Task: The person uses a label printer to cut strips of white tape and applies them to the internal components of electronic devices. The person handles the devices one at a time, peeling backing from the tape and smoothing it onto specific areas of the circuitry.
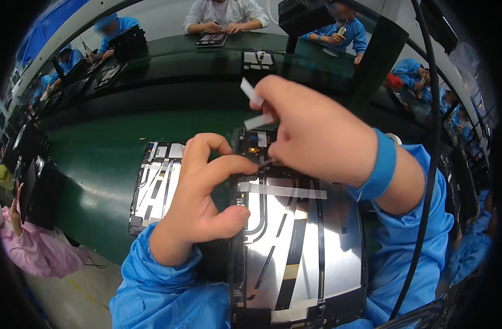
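An opened tablet back panel (300, 241) with silver shielding, black strips and cables lies in front of me on the green belt. My left hand (201, 197) rests on its left edge, thumb and forefinger curled together near a small connector at the panel's top. My right hand (311, 131) hovers above the panel's top edge and pinches small white paper strips (254, 107) between its fingertips. A blue wrist strap (382, 164) circles my right wrist.
A second opened tablet panel (155, 186) lies to the left on the green conveyor belt (97, 159). Other workers in blue coats sit across and along the belt with dark trays (211, 39). A black cable (432, 137) hangs at right. A person in pink sits at lower left.
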`<state>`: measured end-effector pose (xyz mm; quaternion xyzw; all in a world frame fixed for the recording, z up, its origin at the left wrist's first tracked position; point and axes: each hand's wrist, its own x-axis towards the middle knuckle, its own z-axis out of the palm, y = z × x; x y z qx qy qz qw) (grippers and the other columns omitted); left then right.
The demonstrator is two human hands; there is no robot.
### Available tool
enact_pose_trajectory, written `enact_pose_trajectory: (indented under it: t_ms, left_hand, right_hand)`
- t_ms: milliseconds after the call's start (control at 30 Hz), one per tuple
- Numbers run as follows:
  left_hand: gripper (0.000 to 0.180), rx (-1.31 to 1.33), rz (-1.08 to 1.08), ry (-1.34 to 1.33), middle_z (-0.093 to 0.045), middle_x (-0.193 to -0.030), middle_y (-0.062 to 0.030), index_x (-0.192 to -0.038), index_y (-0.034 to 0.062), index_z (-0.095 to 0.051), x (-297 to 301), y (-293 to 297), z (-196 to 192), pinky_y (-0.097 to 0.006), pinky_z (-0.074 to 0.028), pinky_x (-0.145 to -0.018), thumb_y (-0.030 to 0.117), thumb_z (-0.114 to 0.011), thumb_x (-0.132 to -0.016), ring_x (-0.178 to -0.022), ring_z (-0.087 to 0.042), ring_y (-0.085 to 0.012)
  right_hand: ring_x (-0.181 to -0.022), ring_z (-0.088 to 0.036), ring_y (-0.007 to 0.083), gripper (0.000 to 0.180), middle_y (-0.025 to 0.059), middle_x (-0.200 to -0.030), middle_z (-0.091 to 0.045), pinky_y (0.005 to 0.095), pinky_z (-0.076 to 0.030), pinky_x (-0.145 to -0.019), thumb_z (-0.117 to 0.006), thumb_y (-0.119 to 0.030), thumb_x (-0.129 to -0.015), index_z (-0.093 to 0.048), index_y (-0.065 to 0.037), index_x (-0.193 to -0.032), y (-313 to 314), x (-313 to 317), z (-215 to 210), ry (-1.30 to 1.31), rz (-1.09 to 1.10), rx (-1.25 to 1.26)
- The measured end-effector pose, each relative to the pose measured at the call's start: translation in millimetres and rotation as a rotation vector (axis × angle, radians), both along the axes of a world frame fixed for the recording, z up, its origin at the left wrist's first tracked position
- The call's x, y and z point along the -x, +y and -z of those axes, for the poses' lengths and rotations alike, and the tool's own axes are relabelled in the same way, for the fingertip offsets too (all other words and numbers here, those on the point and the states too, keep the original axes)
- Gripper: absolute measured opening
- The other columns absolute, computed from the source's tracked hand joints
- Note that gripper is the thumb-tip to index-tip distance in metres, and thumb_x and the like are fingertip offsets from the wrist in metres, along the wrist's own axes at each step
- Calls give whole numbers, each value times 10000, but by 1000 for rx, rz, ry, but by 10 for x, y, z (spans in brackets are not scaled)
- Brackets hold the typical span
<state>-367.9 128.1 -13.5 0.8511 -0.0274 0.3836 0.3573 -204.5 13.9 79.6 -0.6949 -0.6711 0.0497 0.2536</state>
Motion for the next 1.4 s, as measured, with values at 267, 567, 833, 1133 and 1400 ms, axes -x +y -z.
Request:
enact_pose_trajectory:
  t_ms: [267, 567, 833, 1133, 1400]
  left_hand:
    - [564, 67, 29, -37, -389, -968, -137, -934, 50, -641, -78, -26, 108, -383, -321, -849, 499, -635, -594, -929, -400, -283]
    - [588, 98, 14, -6, -362, -931, -122, -945, 61, -656, -52, -24, 116, -369, -316, -833, 538, -627, -602, -900, -385, -269]
    - [596, 45, 1, -10, -354, -920, -111, -958, 62, -660, -58, -27, 94, -360, -315, -825, 543, -618, -608, -895, -381, -258]
    - [594, 66, -8, 2, -348, -912, -103, -962, 63, -660, -36, -43, 92, -356, -314, -823, 548, -603, -624, -888, -372, -249]
    - [600, 55, -14, 8, -349, -903, -100, -965, 59, -659, -29, -33, 96, -348, -318, -814, 555, -604, -631, -879, -373, -245]
  right_hand:
    - [-691, -584, 189, 328, 91, -768, -585, 283, -459, -615, -675, -15, -731, -522, -55, -1018, 149, -174, -74, 24, -462, 94]
    - [-744, -587, 177, 486, 70, -817, -630, 300, -474, -669, -744, -76, -666, -525, -17, -1096, 150, -250, 190, 305, -360, -14]
    - [-641, -587, 118, 357, 84, -737, -612, 235, -466, -568, -655, -40, -756, -483, 60, -1053, 92, -269, 93, 622, -266, 233]
    - [-689, -529, 83, 402, 23, -743, -549, 226, -434, -639, -682, 30, -718, -460, -10, -1051, 97, -232, 72, 366, -316, 215]
    - [-677, -545, 114, 399, 43, -731, -547, 255, -453, -635, -683, 42, -702, -466, 18, -1035, 149, -220, 49, 291, -302, 235]
